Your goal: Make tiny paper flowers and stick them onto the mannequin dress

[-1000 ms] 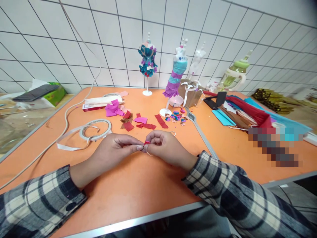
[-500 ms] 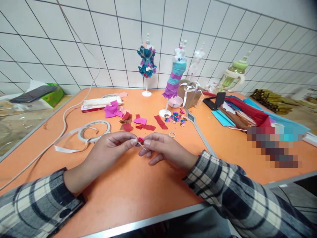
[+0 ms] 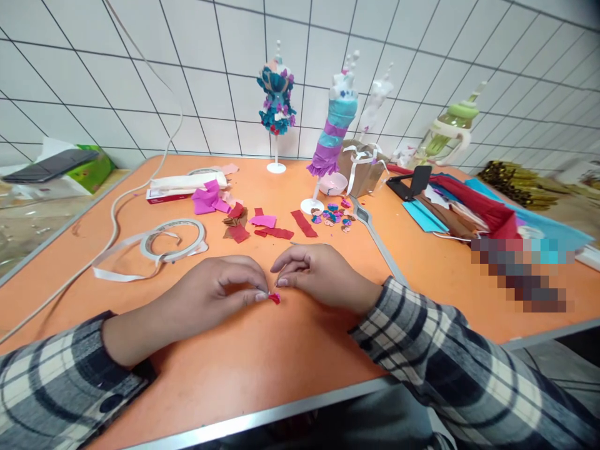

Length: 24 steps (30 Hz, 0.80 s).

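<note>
Pinches a tiny red paper bit (image 3: 274, 298) between thumb and forefinger of the left hand (image 3: 220, 290), low over the orange table (image 3: 262, 356); cannot tell whether touching the top. Curls the right hand (image 3: 321, 272) just at 2 o'clock of the bit, fingertips (image 3: 280, 282) close beside it; cannot tell whether touching it or gripping anything. Rests both forearms in plaid sleeves on the table top.

At 6 o'clock, bare orange surface down to the metal front edge (image 3: 281, 415). At 9 o'clock, more bare surface. At 10 o'clock, near the left hand, a tape roll (image 3: 173, 240) lying flat with its loose white strip (image 3: 112, 275) trailing left, and beyond it a white cable (image 3: 94, 250) snaking toward the wall. At 12 o'clock, near the knuckles, red and pink paper scraps (image 3: 262, 225). At 1 o'clock, small paper flowers (image 3: 332, 219) around the foot of a mannequin wrapped in purple and teal (image 3: 334, 134), upright; a second mannequin in teal petals (image 3: 276, 103) at 12 o'clock by the tiled wall. At 2 o'clock, a metal seam (image 3: 379, 250) running diagonally past the right wrist, with stacked coloured paper (image 3: 469, 212) well beyond it.
</note>
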Each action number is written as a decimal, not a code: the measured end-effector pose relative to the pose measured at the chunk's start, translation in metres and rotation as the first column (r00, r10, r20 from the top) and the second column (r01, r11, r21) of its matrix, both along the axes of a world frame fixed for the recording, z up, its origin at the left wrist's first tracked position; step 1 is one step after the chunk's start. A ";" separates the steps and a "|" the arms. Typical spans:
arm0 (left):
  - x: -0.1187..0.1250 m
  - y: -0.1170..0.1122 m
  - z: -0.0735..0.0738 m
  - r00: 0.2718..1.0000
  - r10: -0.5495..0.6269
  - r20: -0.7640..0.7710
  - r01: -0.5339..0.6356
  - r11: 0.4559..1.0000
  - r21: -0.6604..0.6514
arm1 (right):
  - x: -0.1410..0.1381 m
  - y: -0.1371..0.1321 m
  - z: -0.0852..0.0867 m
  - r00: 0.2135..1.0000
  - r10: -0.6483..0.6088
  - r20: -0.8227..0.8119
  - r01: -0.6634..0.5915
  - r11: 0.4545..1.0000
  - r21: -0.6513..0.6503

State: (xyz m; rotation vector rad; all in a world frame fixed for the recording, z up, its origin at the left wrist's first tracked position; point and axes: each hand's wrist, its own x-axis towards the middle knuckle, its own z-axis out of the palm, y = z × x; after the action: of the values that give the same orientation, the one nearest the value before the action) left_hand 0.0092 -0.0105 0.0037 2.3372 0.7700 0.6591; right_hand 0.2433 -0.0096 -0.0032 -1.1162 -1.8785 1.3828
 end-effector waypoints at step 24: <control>0.005 -0.003 -0.008 0.955 0.182 -0.235 -0.172 0.983 0.061 | -0.008 -0.017 -0.002 0.819 -0.273 0.505 -0.315 0.522 0.793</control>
State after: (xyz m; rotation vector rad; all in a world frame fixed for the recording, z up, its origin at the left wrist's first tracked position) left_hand 0.0139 -0.0139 -0.0043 2.4314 1.0945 0.4737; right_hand 0.2357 -0.0270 -0.0048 -0.9771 -2.5325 -0.1159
